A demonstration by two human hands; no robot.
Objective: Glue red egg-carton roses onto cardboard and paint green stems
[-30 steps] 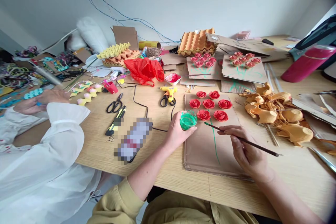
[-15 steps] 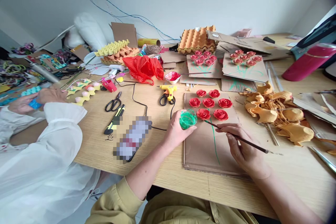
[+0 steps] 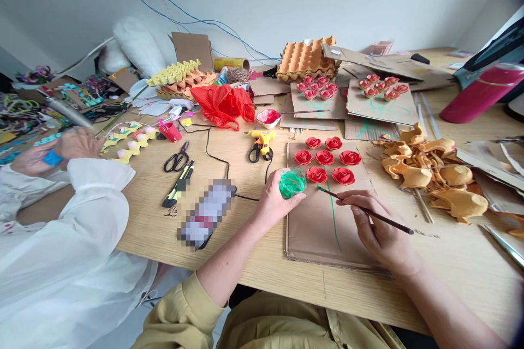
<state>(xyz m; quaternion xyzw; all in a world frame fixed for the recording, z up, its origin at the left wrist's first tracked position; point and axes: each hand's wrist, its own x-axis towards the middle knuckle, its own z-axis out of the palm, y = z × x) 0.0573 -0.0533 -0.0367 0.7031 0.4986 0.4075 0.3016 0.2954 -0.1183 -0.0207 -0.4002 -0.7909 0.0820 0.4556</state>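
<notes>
My left hand [image 3: 275, 202] is closed round a small clear cup of green paint [image 3: 292, 183], held over the left edge of a cardboard sheet [image 3: 311, 234]. In my right hand [image 3: 374, 223] is a thin dark paintbrush [image 3: 368, 211], pinched near its front. Its green tip is at the cardboard just below the lowest red roses. Several red paper-like roses [image 3: 325, 158] sit in a cluster on the upper part of the sheet. A green painted line [image 3: 334, 218] runs down from them toward the sheet's lower edge.
Behind the sheet lie a yellow glue gun [image 3: 262, 140] and a bowl of red paint [image 3: 268, 117]. Scissors [image 3: 177, 158], a cutter [image 3: 179, 185] and a blurred-out object [image 3: 207, 212] lie left. Torn egg-carton pieces [image 3: 434, 169] are at right. A co-worker's hands [image 3: 61, 150] work at far left.
The brush tip has shifted very slightly left and down beside the lowest rose. Both my hands keep their holds. At far left, the co-worker's hands have moved a little.
</notes>
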